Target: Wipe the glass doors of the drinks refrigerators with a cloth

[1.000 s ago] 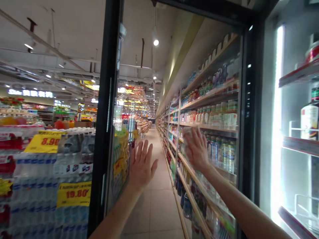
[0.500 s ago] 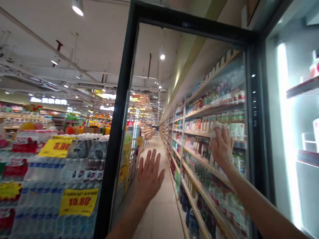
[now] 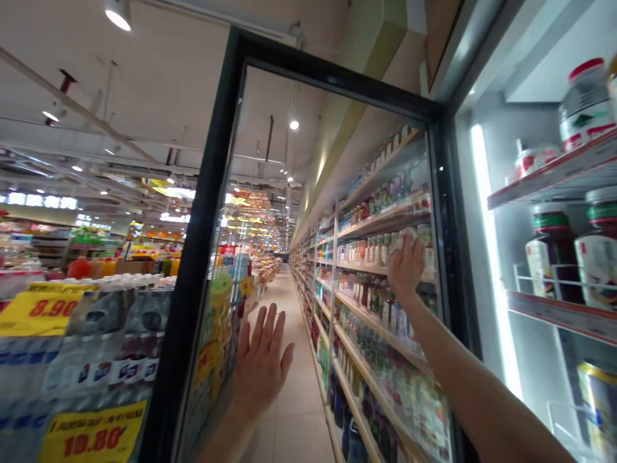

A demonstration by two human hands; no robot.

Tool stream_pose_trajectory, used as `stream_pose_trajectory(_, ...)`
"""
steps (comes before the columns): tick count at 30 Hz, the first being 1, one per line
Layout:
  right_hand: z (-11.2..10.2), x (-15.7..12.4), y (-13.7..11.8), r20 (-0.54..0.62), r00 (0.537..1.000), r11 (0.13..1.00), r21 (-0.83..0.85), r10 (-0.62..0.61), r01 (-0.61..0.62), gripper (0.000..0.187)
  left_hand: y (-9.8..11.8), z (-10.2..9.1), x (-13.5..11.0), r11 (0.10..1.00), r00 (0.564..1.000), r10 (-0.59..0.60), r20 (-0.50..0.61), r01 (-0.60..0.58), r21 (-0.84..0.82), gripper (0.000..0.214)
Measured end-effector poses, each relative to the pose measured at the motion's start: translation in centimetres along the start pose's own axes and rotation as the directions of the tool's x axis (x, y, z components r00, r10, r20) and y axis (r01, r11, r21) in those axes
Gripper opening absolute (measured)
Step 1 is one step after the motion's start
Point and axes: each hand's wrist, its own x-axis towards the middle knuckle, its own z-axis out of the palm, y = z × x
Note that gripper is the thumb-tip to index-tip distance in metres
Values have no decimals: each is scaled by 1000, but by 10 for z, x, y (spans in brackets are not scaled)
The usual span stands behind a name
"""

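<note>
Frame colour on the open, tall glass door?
Black, the slim rectangular door frame; best in the head view.

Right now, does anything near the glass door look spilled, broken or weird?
Nothing stands out: the glass door shows no visible crack, and the fridge bottles in view stand upright. A white cloth or tissue is at the right hand.

Between the bare left hand [image 3: 260, 361] and the raised bare right hand [image 3: 405, 265], a hand could slide across the flat, clear glass pane [image 3: 315, 263], which bars forward reach, while the straight black door frame [image 3: 205, 193] borders it at left, top and right.
</note>
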Motion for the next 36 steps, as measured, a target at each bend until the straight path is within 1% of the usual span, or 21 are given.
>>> stream_pose_trajectory(1,0,0,-3,13,1000,1000,8,-25,25,55,0,0,0,1000,1000,-2,0,2,3,67)
stream_pose_trajectory(3,0,-7,-17,133,953,962,69,-270,263,49,1,0,0,1000,1000,0,6,0,16,66)
stream_pose_trajectory(6,-1,-13,-32,259,750,794,193,-608,577,45,1,-2,0,999,1000,3,19,-4,37,64)
stream_pose_trajectory(7,0,-9,-33,241,783,819,173,-574,548,45,1,-3,0,999,1000,1,23,-2,40,63)
stream_pose_trajectory(9,4,2,-34,123,955,962,68,-271,264,48,2,-5,1,999,1000,-8,26,7,40,59)
stream_pose_trajectory(11,10,11,-41,42,998,999,25,-47,46,52,4,-6,1,999,999,-21,34,20,34,54)
stream_pose_trajectory(12,12,12,-48,61,994,996,34,-86,84,52,5,-6,2,999,999,-29,41,28,28,52)
stream_pose_trajectory(13,14,10,-58,116,968,974,65,-222,215,52,6,-6,2,999,998,-38,48,37,22,51)
stream_pose_trajectory(15,15,4,-79,230,781,814,184,-581,551,52,6,-8,2,999,998,-42,56,41,5,50)
stream_pose_trajectory(16,15,2,-88,252,686,731,231,-682,642,51,5,-9,1,999,998,-30,62,31,-10,50)
stream_pose_trajectory(17,15,3,-95,258,657,706,244,-708,665,50,1,-12,1,1000,997,-9,72,11,-27,50)
stream_pose_trajectory(18,16,5,-100,255,704,749,222,-663,625,50,-3,-14,0,999,997,10,82,-6,-41,50)
stream_pose_trajectory(20,17,12,-106,205,891,914,117,-404,388,50,-17,-21,-3,999,997,-5,83,7,-33,50)
stream_pose_trajectory(22,18,11,-112,163,959,973,63,-230,223,52,-33,-28,-6,998,996,-69,57,69,10,53)
stream_pose_trajectory(24,15,-1,-123,185,908,926,113,-376,360,52,-47,-34,-11,995,995,-95,33,94,39,56)
stream_pose_trajectory(27,11,-15,-144,216,620,656,282,-754,700,48,-57,-37,-17,999,998,-50,31,50,5,58)
stream_pose_trajectory(28,11,-12,-151,216,586,624,302,-781,721,47,-58,-37,-18,999,999,-39,13,39,-21,57)
stream_pose_trajectory(29,13,-5,-158,221,624,661,294,-749,690,47,-58,-38,-19,998,1000,-28,-13,28,-53,56)
stream_pose_trajectory(32,18,24,-183,244,863,894,194,-442,403,51,-57,-43,-19,986,997,-15,-82,2,-167,52)
stream_pose_trajectory(34,17,20,-202,278,868,908,209,-412,364,52,-57,-51,-19,973,996,-47,-78,28,-230,52)
stream_pose_trajectory(36,7,-16,-216,308,744,801,317,-593,508,51,-57,-62,-21,958,995,-86,-59,66,-278,54)
